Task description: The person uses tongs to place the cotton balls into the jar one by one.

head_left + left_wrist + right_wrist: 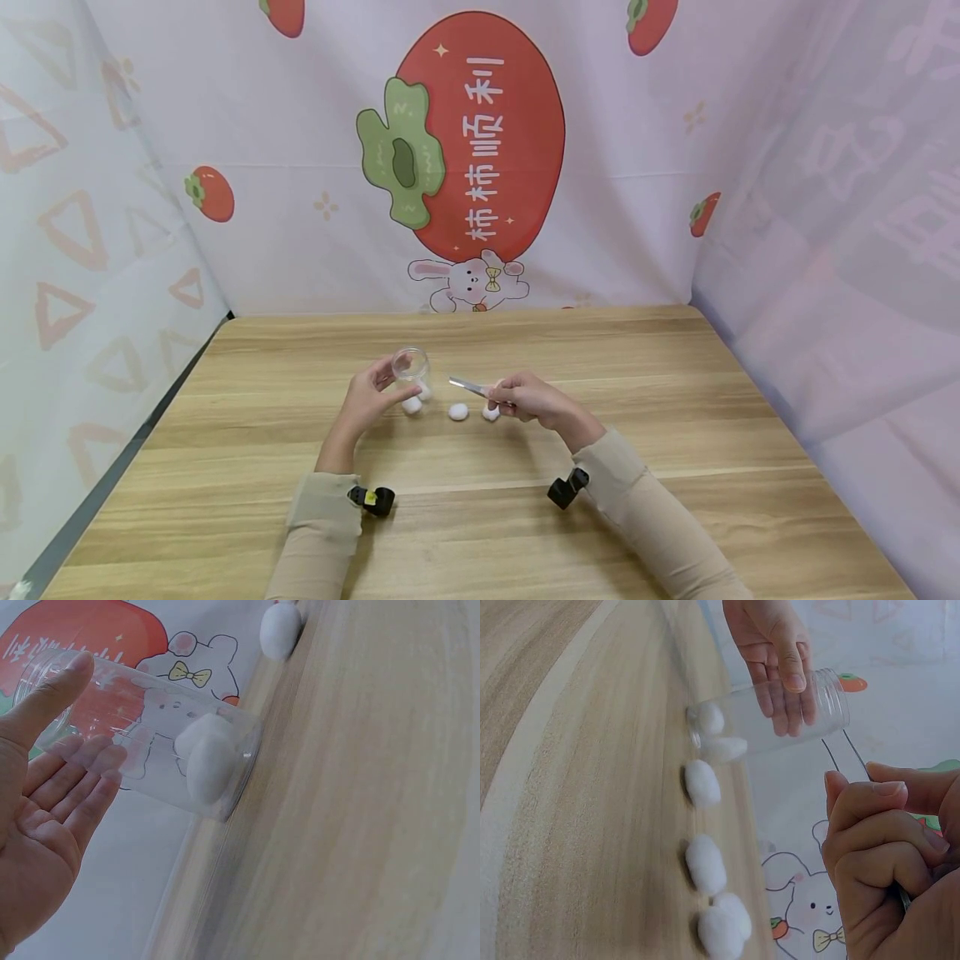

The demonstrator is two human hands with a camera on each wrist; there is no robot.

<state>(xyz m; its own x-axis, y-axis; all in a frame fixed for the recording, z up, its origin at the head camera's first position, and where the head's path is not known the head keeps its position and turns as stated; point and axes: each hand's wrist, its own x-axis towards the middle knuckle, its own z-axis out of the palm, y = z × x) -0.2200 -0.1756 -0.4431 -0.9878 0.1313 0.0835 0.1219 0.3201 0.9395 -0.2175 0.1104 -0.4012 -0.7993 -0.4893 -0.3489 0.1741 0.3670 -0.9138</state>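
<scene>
Clear jar (pixel 139 724), gripped in the left hand (pixel 369 393), stands on the table (pixel 457 525) with white balls (pixel 211 769) inside, as the right hand (pixel 534 398) pinches tweezers (pixel 469 386) beside it. Filling appears under way; next likely calls for tweezing a loose ball (pixel 706 864).

Head view downward, wrist views near jar (pixel 150 729)

A jar (pixel 150 724) stands upright on the table (pixel 465 517), two cotton balls (pixel 210 771) inside at its base. The left hand (pixel 372 392) is at the jar's left side. More cotton balls lie in a row to its right. Above these, tweezers (pixel 468 386) in the right hand (pixel 536 397) point left. Behind the table hangs a cloth (pixel 300 258).
</scene>
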